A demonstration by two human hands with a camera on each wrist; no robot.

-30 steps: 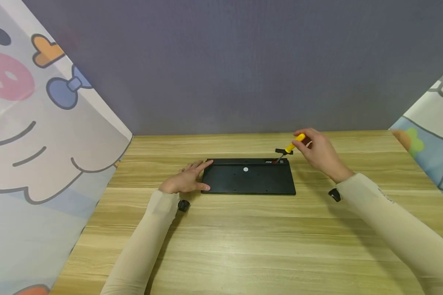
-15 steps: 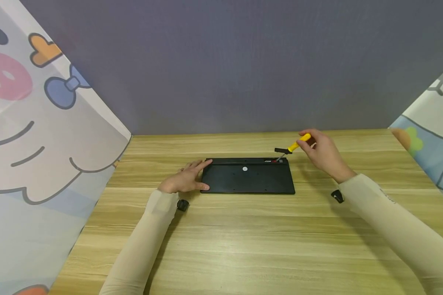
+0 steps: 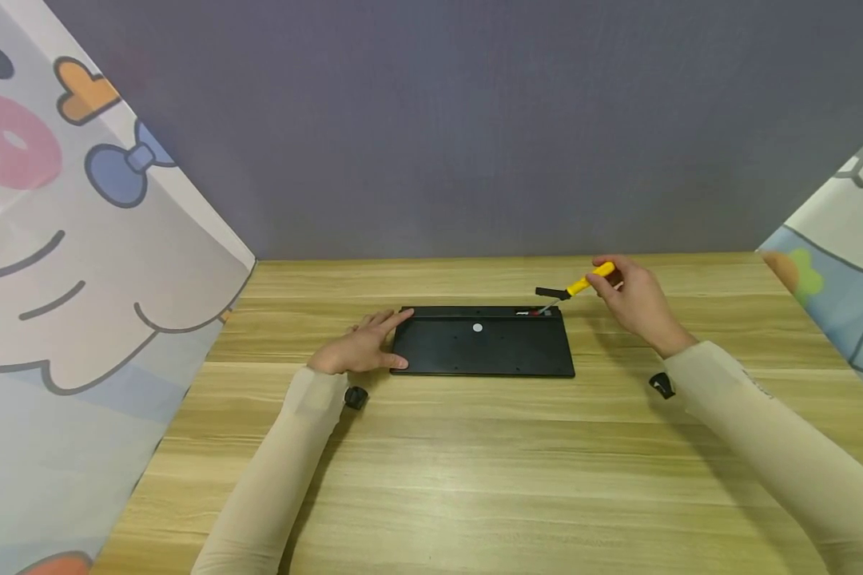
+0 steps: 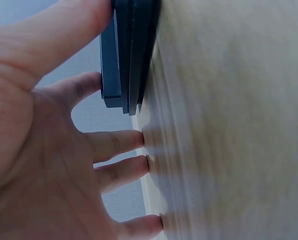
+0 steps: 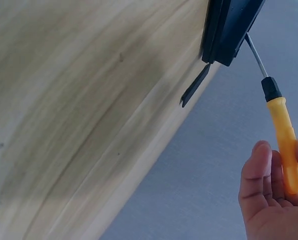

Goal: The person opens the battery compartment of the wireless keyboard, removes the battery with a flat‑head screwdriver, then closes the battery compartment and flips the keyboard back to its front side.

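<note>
A black keyboard lies underside up on the table, a white round sticker near its middle. At its far right is an open battery slot with something red inside. My left hand rests at the keyboard's left end, thumb and index finger on it, the other fingers spread down to the table in the left wrist view. My right hand pinches the yellow handle of a screwdriver. The screwdriver leans right, its metal tip at the slot.
A small black battery cover lies behind the keyboard's far right corner. The wood-grain table ends at a grey wall. Panels with cartoon prints stand at both sides.
My right hand has shifted right and slightly down with the screwdriver, whose handle now leans lower. The left hand stays put on the keyboard.
</note>
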